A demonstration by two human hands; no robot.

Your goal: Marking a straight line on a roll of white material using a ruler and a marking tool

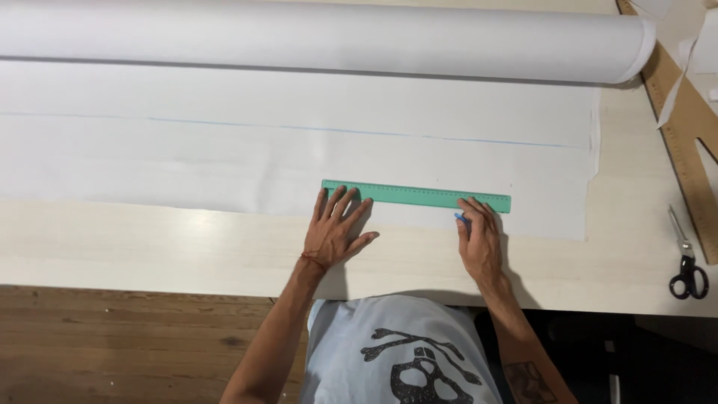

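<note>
light: bright, even overhead | shadows: soft (short) | focus: sharp

A ruler (416,196) is laid on a fabric sheet (224,157) spread over the table (187,251). The left hand (335,228) is pressed on the ruler's left end, the right hand (479,238) on its right end. Behind lies the fabric roll (321,37); scissors (686,258) and a wooden rule (684,127) are placed to the right.

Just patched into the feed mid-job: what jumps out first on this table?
A green ruler lies on the white fabric near its front edge, left hand flat on one end, right hand at the other with a small blue marker. A big white roll spans the back; black-handled scissors lie far right.
</note>
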